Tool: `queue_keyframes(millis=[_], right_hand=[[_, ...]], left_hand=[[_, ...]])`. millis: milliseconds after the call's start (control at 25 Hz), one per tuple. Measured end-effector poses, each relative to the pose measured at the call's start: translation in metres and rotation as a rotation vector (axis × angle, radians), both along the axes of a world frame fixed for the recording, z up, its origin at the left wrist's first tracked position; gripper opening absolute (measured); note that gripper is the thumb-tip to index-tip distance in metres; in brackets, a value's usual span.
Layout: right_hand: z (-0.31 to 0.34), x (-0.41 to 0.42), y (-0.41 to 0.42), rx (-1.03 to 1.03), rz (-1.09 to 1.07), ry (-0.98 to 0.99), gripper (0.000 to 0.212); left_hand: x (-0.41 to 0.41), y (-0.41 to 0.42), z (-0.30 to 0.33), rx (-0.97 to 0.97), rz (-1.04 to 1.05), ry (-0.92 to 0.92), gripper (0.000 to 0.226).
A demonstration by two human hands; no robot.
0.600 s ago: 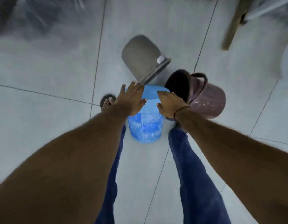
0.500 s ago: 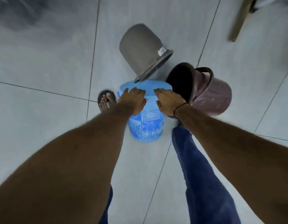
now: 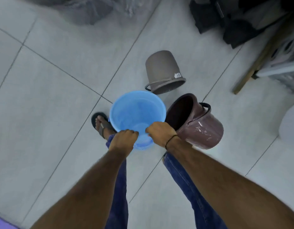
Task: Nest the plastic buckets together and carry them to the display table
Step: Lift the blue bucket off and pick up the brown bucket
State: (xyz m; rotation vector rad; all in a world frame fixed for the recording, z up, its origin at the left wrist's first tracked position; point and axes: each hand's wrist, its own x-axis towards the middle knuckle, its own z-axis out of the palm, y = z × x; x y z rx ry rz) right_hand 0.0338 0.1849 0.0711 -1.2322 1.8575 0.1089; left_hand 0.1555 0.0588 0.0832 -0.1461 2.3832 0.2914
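A blue plastic bucket [image 3: 137, 111] stands upright on the tiled floor between my feet, its mouth open toward me. My left hand [image 3: 124, 140] and my right hand [image 3: 159, 132] both grip its near rim, fingers curled over the edge. A maroon bucket [image 3: 199, 128] with a dark handle lies tilted on its side just right of the blue one, touching it. A grey-brown bucket [image 3: 162, 71] with a white label lies tipped over behind them.
My sandalled left foot [image 3: 101, 124] is beside the blue bucket. Dark bags [image 3: 225, 19] are piled at the back right, a wooden stick [image 3: 256, 60] leans by grey crates, and a white rounded object [image 3: 289, 124] sits at the right edge.
Both hands moved from the top of the blue bucket to gripping its near rim. The bucket now shows its open mouth, and the view has pulled back.
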Motion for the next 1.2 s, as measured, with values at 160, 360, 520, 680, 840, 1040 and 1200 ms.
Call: queue_keyframes(millis=[160, 360, 520, 680, 840, 1040, 1200], right_hand=[[0.015, 0.040, -0.019, -0.051, 0.204, 0.101, 0.028], [-0.028, 0.084, -0.025, 0.004, 0.393, 0.182, 0.028], [-0.059, 0.110, -0.010, 0.010, 0.467, 0.208, 0.026], [-0.058, 0.095, 0.015, -0.164, 0.422, 0.244, 0.044], [-0.038, 0.013, 0.053, -0.094, 0.323, 0.333, 0.036], [-0.061, -0.079, 0.094, 0.115, 0.557, 0.447, 0.039], [-0.078, -0.103, 0.116, 0.072, 0.656, 0.306, 0.026]], left_hand=[[0.058, 0.013, -0.005, -0.068, 0.123, -0.080, 0.040], [0.109, 0.035, -0.050, -0.097, 0.153, 0.013, 0.041], [0.133, 0.054, -0.076, -0.074, 0.230, -0.056, 0.030], [0.123, 0.071, -0.073, -0.129, 0.416, 0.005, 0.038], [0.070, 0.106, -0.061, 0.074, 0.610, 0.223, 0.034], [-0.031, 0.156, -0.095, 0.419, 0.828, 0.122, 0.052], [-0.073, 0.191, -0.134, 0.547, 0.860, -0.047, 0.031]])
